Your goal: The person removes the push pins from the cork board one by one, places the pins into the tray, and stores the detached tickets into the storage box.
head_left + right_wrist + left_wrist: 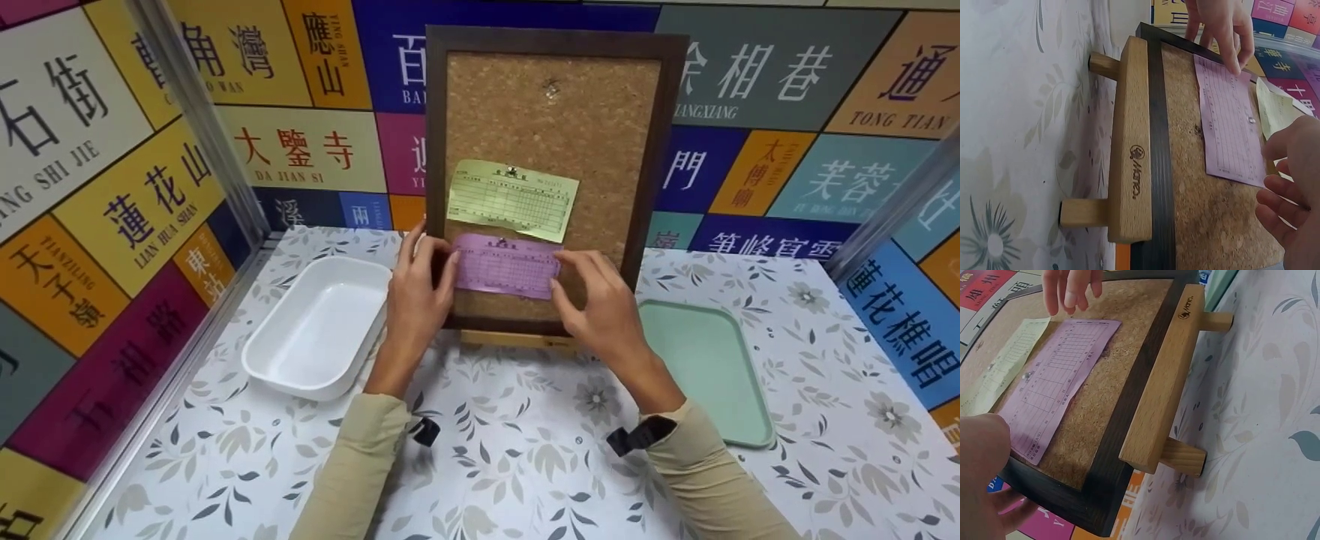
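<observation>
A dark-framed corkboard [607, 150] leans upright on a wooden stand [1168, 377]. A purple slip [506, 271] is pinned low on it, just under a pinned yellow-green slip [517, 199]. My left hand [418, 300] grips the board's left edge; its thumb rests at the purple slip's left end, and its fingers go behind the frame in the left wrist view. Beside the slip's right end is my right hand [604, 307], fingers loosely bent and holding nothing. The right wrist view shows those fingers [1280, 208] close to the slip [1230, 124]; whether they touch it I cannot tell.
On the left stands a white tray [319, 326], and a green tray [705, 375] lies to the right. A clear pin [552, 90] is stuck near the board's top. The tablecloth [517, 465] is leaf-patterned, with colourful sign panels [315, 150] behind.
</observation>
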`<state>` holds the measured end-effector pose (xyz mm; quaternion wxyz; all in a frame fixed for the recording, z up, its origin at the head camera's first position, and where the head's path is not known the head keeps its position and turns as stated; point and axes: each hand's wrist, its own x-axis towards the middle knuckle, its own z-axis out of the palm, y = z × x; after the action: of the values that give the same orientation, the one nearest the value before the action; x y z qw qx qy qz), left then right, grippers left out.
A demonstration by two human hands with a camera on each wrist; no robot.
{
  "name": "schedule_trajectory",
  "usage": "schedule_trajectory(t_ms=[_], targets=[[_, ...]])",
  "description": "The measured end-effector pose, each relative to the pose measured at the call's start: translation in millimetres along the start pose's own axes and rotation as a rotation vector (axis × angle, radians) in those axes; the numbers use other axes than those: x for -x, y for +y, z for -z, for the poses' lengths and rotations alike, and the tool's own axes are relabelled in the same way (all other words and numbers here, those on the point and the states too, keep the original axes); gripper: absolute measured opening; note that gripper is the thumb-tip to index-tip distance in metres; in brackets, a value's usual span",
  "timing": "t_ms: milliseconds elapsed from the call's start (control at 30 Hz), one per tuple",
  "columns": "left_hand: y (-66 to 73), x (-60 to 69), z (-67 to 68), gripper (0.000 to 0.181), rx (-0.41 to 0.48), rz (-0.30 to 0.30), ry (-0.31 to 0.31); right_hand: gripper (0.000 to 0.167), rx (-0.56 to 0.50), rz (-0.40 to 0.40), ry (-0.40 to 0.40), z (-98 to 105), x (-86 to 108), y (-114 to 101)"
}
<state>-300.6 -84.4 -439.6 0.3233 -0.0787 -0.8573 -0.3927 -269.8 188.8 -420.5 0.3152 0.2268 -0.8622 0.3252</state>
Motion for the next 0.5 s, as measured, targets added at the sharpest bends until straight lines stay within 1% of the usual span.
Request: schedule_trajectory(t_ms=[167,333,500], targets=[[0.7,0.4,0.1,0.022,0.003,0.0,0.001,0.036,-0.013,0.008,-0.013,-8.8,-5.2,-4.9],[1.1,1.2,-0.5,0.021,0.001,0.016,-0.011,0.034,-0.02,0.029,-0.007,-17.2,-11.8,-9.1],[1.4,2.1,0.5,0.021,-0.002,0.021,-0.014,0.032,-0.015,0.031,-0.002,-25.5,-15.1,-12.1]])
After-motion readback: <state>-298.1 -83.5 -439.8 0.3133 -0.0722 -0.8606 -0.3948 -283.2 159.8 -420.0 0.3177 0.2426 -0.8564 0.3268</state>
